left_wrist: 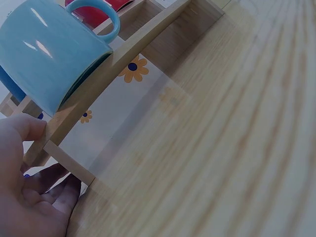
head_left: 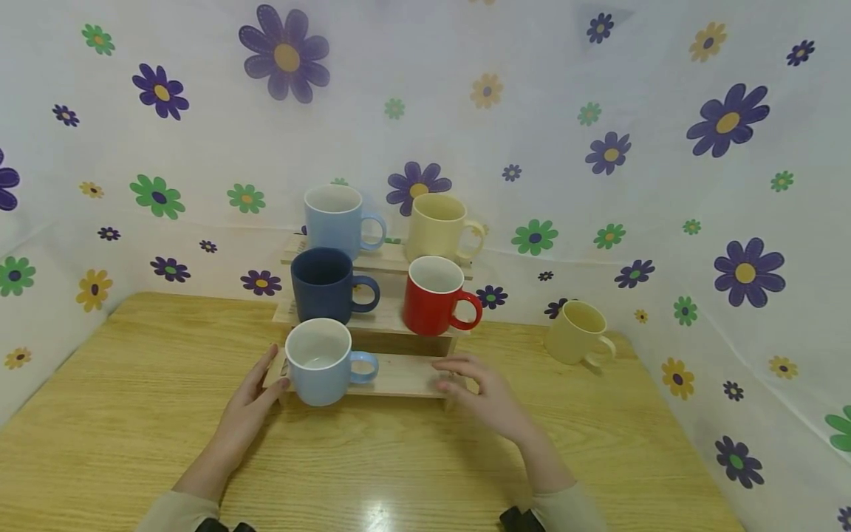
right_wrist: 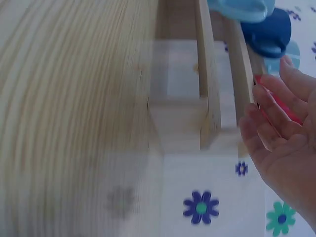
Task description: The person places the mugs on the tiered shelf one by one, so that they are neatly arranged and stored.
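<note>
A stepped wooden mug rack stands on the table with three tiers. My left hand grips the left end of its lowest tier; in the left wrist view the thumb lies on the board's end and the fingers curl by the leg. Right beside that hand, a light blue mug sits on the same tier. My right hand is over the right end of the lowest tier, fingers loosely extended and holding nothing. Higher up are a dark blue mug and a red mug.
On the top tier stand another light blue mug and a pale yellow mug. A second yellow mug sits on the wooden table at the right. White flowered cloth hangs behind and at the sides.
</note>
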`<state>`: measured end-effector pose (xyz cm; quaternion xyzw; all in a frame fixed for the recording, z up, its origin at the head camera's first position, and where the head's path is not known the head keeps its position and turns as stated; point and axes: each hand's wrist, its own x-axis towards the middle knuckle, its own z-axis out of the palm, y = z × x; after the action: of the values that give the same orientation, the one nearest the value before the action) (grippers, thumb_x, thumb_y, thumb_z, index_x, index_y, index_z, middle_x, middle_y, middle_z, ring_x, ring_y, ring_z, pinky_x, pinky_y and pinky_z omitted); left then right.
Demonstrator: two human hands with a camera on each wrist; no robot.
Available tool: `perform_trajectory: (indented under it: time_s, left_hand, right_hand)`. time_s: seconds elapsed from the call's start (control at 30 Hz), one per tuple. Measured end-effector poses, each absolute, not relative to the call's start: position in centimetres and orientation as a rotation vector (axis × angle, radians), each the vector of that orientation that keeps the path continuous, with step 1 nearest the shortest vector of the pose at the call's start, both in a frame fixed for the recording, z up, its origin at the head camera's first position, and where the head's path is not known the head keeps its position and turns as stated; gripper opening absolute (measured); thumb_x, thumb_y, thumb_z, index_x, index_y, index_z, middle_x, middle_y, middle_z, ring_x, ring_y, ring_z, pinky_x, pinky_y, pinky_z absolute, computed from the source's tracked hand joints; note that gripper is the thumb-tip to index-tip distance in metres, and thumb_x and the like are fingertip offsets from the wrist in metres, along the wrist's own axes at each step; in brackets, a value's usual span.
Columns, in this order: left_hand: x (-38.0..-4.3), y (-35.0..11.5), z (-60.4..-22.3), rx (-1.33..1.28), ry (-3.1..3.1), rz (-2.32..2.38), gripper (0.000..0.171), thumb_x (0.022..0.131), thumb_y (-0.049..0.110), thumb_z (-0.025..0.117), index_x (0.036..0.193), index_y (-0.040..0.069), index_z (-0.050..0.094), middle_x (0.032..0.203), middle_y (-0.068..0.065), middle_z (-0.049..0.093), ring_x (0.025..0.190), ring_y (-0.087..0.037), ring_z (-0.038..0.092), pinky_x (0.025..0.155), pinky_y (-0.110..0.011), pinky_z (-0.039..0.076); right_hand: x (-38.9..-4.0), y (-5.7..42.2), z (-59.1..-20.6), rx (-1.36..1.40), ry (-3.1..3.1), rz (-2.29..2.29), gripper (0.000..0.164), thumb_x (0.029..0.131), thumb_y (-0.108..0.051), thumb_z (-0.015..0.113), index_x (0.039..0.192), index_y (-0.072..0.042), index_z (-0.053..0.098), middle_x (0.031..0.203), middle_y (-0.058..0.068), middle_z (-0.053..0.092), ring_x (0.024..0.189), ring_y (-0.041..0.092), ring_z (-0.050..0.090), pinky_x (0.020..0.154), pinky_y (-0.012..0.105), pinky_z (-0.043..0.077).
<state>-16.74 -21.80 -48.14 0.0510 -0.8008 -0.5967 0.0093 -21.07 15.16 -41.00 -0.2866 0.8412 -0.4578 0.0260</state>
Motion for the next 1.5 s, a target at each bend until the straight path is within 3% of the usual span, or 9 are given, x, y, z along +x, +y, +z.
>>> perform_trajectory:
  time_s: [0.33,0.53,0.77,1.0,1.17,1.3,1.5]
  left_hand:
    - [-16.6,-21.8,-48.0,0.178,-2.498,-1.876,0.075,0.095,0.05,0.052,0.155,0.026,0.014,0.159,-0.007,0.008,0.144,-0.034,0.008,0.11,-0.06,0.014]
    - [-16.5,-21.8,-48.0,0.171,-2.488,-1.887,0.074,0.096,0.049,0.052,0.155,0.026,0.014,0.159,-0.01,0.008,0.143,-0.036,0.01,0.109,-0.061,0.014]
    - [-16.4,-21.7,-48.2,0.169,-2.463,-1.926,0.073,0.096,0.047,0.053,0.155,0.029,0.012,0.159,-0.011,0.008,0.129,-0.031,0.036,0.108,-0.056,0.02]
    - [-16.4,-21.8,-48.1,0.171,-2.475,-1.92,0.073,0.096,0.048,0.052,0.155,0.03,0.012,0.159,-0.01,0.008,0.137,-0.033,0.025,0.109,-0.06,0.017]
    - [-16.5,-21.8,-48.1,0.164,-2.475,-1.919,0.074,0.096,0.048,0.053,0.155,0.029,0.012,0.159,-0.01,0.007,0.139,-0.034,0.022,0.109,-0.06,0.016]
    - [-16.5,-21.8,-48.1,0.163,-2.478,-1.913,0.074,0.096,0.048,0.053,0.155,0.028,0.013,0.159,-0.011,0.007,0.141,-0.035,0.016,0.109,-0.061,0.015]
    - [-16.6,-21.8,-48.1,0.155,-2.481,-1.907,0.073,0.096,0.048,0.052,0.155,0.029,0.013,0.159,-0.01,0.007,0.143,-0.035,0.011,0.109,-0.061,0.014]
  right_hand:
    - [-22.6,21.9,-41.6,-0.645,2.944,-1.283,0.034,0.094,-0.025,0.063,0.122,-0.007,0.064,0.124,0.01,0.057,0.12,0.033,0.048,0.098,0.06,0.037]
    - [-24.2,25.4,-42.4,-0.689,3.216,-1.175,0.036,0.09,-0.009,0.067,0.122,0.006,0.06,0.122,0.024,0.053,0.115,0.042,0.047,0.096,0.058,0.037]
    - [-25.4,28.0,-42.3,-0.488,3.422,-0.896,0.052,0.091,-0.014,0.066,0.134,0.007,0.046,0.136,0.03,0.04,0.121,0.053,0.038,0.094,0.067,0.034]
    - [-27.0,30.7,-42.4,-0.137,3.437,-0.692,0.068,0.096,-0.027,0.058,0.146,0.007,0.025,0.149,0.031,0.021,0.127,0.057,0.026,0.096,0.073,0.022]
    - [-27.8,32.0,-42.5,0.015,3.342,-0.689,0.075,0.101,-0.041,0.042,0.15,0.006,0.008,0.151,0.032,0.01,0.131,0.057,0.018,0.097,0.074,0.017]
    - [-28.3,32.5,-42.5,0.094,3.281,-0.689,0.077,0.102,-0.048,0.031,0.151,0.003,0.001,0.151,0.034,0.009,0.132,0.057,0.015,0.099,0.073,0.015]
    - [-28.7,32.7,-42.4,0.144,3.225,-0.7,0.078,0.101,-0.053,0.023,0.151,0.002,0.0,0.143,0.041,0.019,0.13,0.058,0.019,0.101,0.072,0.014]
